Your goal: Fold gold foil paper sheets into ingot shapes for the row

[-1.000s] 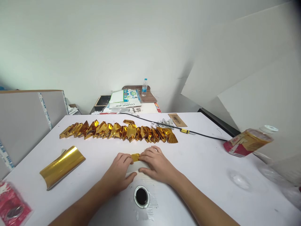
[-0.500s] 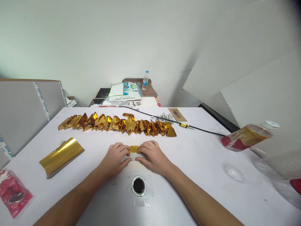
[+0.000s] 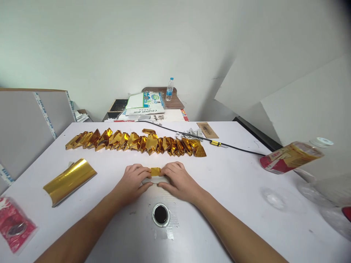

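Observation:
Between my hands, low over the white table, is a small sheet of gold foil paper (image 3: 155, 171), its pale underside turned toward me. My left hand (image 3: 135, 181) grips its left end, fingers curled over the far edge and thumb on the near side. On the right end, my right hand (image 3: 178, 180) pinches it the same way. The parts under my fingers are hidden. Beyond my hands runs a long row of folded gold paper ingots (image 3: 131, 141), with one more folded piece (image 3: 148, 131) behind it. To the left lies a curved stack of gold foil sheets (image 3: 70, 181).
A round black-centred hole (image 3: 161, 214) with tape around it is near me. A red plastic packet (image 3: 16, 224) lies at left. Across the back right run a black cable (image 3: 186, 134) and a yellow-black cutter (image 3: 215, 143). A labelled bottle (image 3: 290, 157) stands at right.
The near edge of the foil sheet has lifted and curled between my thumbs and fingers. Both hands keep their hold. The whole view has shifted slightly.

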A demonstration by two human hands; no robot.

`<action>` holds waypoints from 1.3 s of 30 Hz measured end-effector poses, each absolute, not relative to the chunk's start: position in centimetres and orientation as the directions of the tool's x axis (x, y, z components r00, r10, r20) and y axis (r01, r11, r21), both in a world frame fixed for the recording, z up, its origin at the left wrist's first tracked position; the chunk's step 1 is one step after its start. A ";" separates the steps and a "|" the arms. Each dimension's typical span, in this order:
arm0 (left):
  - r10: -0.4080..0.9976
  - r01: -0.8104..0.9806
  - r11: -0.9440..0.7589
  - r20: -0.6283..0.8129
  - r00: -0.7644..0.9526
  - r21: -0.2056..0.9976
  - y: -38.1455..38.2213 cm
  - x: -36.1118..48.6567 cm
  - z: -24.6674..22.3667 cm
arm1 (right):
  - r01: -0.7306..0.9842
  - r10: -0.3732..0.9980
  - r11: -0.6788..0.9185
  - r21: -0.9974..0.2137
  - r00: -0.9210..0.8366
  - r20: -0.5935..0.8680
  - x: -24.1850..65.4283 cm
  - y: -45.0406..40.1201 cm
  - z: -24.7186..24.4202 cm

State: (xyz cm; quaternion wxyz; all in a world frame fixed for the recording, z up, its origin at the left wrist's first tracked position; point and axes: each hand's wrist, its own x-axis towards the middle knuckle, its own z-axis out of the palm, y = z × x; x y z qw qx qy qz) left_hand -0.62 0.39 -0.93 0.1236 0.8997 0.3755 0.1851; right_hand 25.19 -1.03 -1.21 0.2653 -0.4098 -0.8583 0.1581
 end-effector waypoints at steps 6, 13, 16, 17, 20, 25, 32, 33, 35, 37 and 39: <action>0.707 0.621 -0.706 0.285 0.647 0.341 0.4 -0.5 -0.6 | 0.595 0.761 0.646 -0.478 -0.547 0.348 25.6 -1.1 -1.2; 0.772 0.632 -0.630 0.270 0.576 0.452 0.6 -0.6 -1.1 | 0.641 0.842 0.540 -0.546 -0.402 0.360 25.0 -1.0 -1.8; 0.767 0.614 -0.636 0.296 0.569 0.468 0.8 -0.5 -1.3 | 0.648 0.826 0.562 -0.515 -0.404 0.393 24.8 -0.9 -2.1; 0.761 0.603 -0.642 0.304 0.572 0.473 0.9 -0.5 -1.4 | 0.643 0.812 0.581 -0.499 -0.416 0.409 24.8 -0.8 -2.2; 0.761 0.579 -0.639 0.305 0.573 0.506 1.3 -0.5 -1.5 | 0.634 0.777 0.624 -0.456 -0.446 0.444 24.8 -0.6 -2.3; 0.790 0.587 -0.597 0.274 0.549 0.547 1.7 -0.4 -1.6 | 0.647 0.753 0.648 -0.401 -0.469 0.460 24.7 -0.5 -2.4; 0.779 0.585 -0.613 0.282 0.561 0.530 1.9 -0.4 -1.8 | 0.670 0.751 0.647 -0.364 -0.479 0.453 24.6 -0.4 -2.5; 0.780 0.588 -0.612 0.280 0.560 0.529 1.9 -0.4 -1.8 | 0.675 0.748 0.650 -0.349 -0.487 0.451 24.5 -0.4 -2.4; 0.786 0.596 -0.603 0.270 0.556 0.530 1.8 -0.3 -1.6 | 0.676 0.719 0.680 -0.284 -0.537 0.442 24.5 -0.4 -2.3; 0.795 0.610 -0.592 0.256 0.550 0.527 1.7 -0.2 -1.4 | 0.667 0.673 0.722 -0.186 -0.613 0.415 24.5 -0.5 -2.1; 0.800 0.624 -0.585 0.242 0.549 0.519 1.6 -0.2 -1.2 | 0.656 0.640 0.747 -0.105 -0.668 0.380 24.5 -0.7 -1.9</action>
